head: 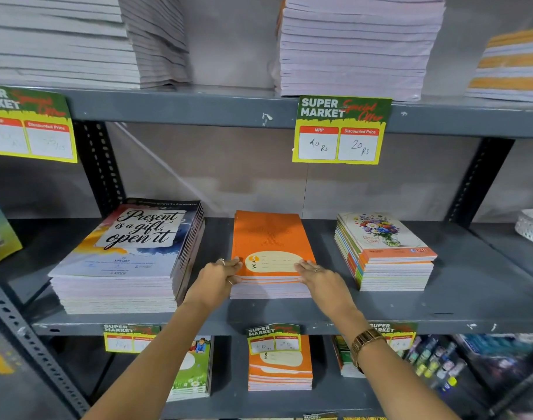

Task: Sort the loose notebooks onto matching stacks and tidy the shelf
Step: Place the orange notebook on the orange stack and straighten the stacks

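An orange notebook stack (269, 241) stands in the middle of the grey metal shelf (289, 313). My left hand (221, 275) grips its front left corner, thumb on the top cover and fingers against the side edge. My right hand (318, 274) lies at the front right corner, fingers spread on the top cover and the front edge. To the left stands a taller stack with a "Present is a gift, open it" cover (129, 250). To the right is a stack with a flower-vase cover (383, 247).
The shelf above holds tall pale paper stacks (359, 47) and a price tag (339, 130) hangs from its edge. The shelf below holds another orange stack (280, 371), a green-cover stack (195, 368) and pens (435, 365). A white basket (532, 228) sits far right.
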Demonstrator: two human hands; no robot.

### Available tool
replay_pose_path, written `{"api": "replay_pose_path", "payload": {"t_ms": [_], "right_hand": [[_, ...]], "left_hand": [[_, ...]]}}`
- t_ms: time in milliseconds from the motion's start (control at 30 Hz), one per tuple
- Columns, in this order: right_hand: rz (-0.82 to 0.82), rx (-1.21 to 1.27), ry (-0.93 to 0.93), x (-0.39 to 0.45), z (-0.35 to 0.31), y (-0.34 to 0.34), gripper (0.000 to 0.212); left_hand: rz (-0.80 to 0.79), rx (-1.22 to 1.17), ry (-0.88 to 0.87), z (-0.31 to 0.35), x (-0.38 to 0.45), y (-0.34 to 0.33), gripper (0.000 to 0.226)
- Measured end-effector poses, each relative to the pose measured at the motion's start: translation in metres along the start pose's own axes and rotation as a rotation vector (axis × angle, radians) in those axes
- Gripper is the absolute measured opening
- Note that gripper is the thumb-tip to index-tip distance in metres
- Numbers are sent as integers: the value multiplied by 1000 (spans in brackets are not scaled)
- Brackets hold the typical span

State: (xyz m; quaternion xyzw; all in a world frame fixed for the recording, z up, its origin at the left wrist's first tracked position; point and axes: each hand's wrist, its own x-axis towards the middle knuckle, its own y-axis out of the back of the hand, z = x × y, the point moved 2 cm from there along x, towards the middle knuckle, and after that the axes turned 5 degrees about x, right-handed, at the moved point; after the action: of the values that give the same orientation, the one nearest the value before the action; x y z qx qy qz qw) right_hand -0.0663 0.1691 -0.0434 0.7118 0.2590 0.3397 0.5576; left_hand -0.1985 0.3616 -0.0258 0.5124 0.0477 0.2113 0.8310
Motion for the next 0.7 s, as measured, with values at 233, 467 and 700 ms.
{"api": "replay_pose_path", "payload": {"t_ms": [233,467,700], "right_hand": [[46,220,-63,-4,-2,2,48],[162,619,-375,-14,7,1,48],[238,838,-408,-21,7,-3,25]], "left_hand": [[46,-69,28,3,-4,-1,42],[202,-196,196,4,-17,-11,30],[267,-257,276,11,-22,-21,27]]}}
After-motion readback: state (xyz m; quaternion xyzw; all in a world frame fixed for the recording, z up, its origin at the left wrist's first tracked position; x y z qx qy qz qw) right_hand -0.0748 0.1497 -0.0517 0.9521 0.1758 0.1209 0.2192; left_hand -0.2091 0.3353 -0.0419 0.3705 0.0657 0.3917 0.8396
